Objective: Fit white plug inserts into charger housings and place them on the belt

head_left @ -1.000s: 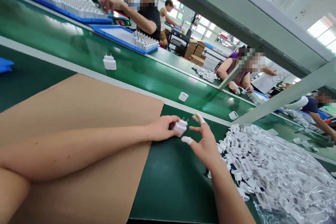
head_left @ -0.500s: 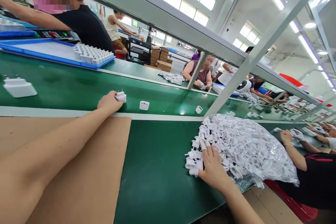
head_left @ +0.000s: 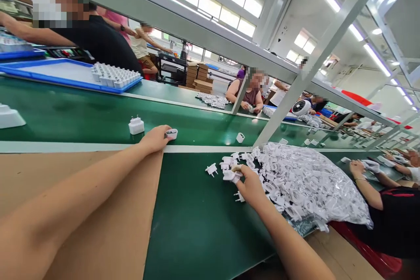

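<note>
My left hand (head_left: 156,139) has its fingers closed on a white oval housing (head_left: 171,134) over the green belt (head_left: 203,133). Just left of it a white plug adapter (head_left: 136,126) stands with its pins up. My right hand (head_left: 250,182), with covers on some fingertips, pinches a white plug piece (head_left: 231,176) at the left edge of a heap of plug pieces (head_left: 278,175). One loose piece (head_left: 211,169) lies left of the heap. Farther along the belt is another housing (head_left: 240,138).
A cardboard sheet (head_left: 98,210) covers the left of the bench. Clear plastic (head_left: 341,192) lies over the heap. A slanted metal post (head_left: 288,96) rises behind it. A blue tray (head_left: 65,74) holds adapters. Co-workers sit behind and at right.
My left hand has let go of the adapter, moved right and taken hold of the oval housing. My right hand, earlier spread on the heap, has closed on a piece. Several pieces have spread leftwards.
</note>
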{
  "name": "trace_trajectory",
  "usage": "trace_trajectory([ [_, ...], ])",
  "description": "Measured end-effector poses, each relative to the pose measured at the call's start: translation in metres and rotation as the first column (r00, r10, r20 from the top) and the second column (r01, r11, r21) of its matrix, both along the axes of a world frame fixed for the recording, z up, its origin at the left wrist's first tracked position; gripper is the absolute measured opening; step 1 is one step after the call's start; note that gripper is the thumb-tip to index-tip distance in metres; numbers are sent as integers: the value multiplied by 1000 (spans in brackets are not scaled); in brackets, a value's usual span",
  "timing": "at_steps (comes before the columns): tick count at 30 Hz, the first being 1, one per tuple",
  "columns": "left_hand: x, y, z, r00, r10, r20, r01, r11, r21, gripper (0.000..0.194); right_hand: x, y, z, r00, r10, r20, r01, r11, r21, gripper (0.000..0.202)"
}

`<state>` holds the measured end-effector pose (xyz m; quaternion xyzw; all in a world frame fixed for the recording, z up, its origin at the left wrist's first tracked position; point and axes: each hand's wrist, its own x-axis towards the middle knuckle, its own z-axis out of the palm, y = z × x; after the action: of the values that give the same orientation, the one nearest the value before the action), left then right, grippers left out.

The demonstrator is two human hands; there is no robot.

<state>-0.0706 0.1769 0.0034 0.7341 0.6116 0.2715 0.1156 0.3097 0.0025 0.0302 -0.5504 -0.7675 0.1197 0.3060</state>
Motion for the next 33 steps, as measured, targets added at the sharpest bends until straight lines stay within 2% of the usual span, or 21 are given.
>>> trace_trajectory([
  [2, 7, -19, 8, 999, -30, 12, 30, 999, 30, 43, -5, 6, 9, 989, -16, -145, 3, 996, -89, 25],
  [4, 19, -47, 16, 994, -87, 69, 84, 996, 38, 43, -15, 13, 20, 974, -22, -227, -29, 976, -218, 36],
  [7, 37, -99, 21, 961, -171, 217, 177, 984, -7, 42, -35, 25, 38, 948, 32, -318, -168, 896, -410, 42],
  [10, 51, -146, 18, 922, -243, 302, 263, 964, -25, 36, -57, 33, 46, 918, 118, -378, -309, 809, -499, 36],
  [13, 56, -175, 7, 909, -232, 346, 268, 962, -58, 30, -74, 36, 40, 876, 121, -466, -365, 799, -478, 44],
  [16, 57, -185, -4, 898, -272, 345, 296, 955, -16, 25, -85, 34, 27, 843, 140, -520, -409, 795, -448, 38],
  [20, 56, -183, -9, 873, -351, 338, 360, 932, 40, 23, -89, 25, 17, 874, 206, -439, -357, 887, -294, 24],
  [25, 55, -182, -7, 835, -426, 348, 440, 897, 42, 23, -92, 11, 18, 879, 189, -438, -336, 897, -288, 40],
  [28, 54, -182, -8, 837, -372, 402, 404, 915, 5, 36, -97, 5, 20, 919, 261, -295, -313, 938, -147, 28],
  [30, 53, -181, -8, 823, -346, 450, 399, 917, -25, 37, -98, 3, 22, 925, 323, -200, -337, 941, -37, 20],
  [33, 48, -179, -7, 789, -402, 465, 470, 882, -35, 29, -96, 4, 25, 921, 369, -124, -367, 929, 35, 29],
])
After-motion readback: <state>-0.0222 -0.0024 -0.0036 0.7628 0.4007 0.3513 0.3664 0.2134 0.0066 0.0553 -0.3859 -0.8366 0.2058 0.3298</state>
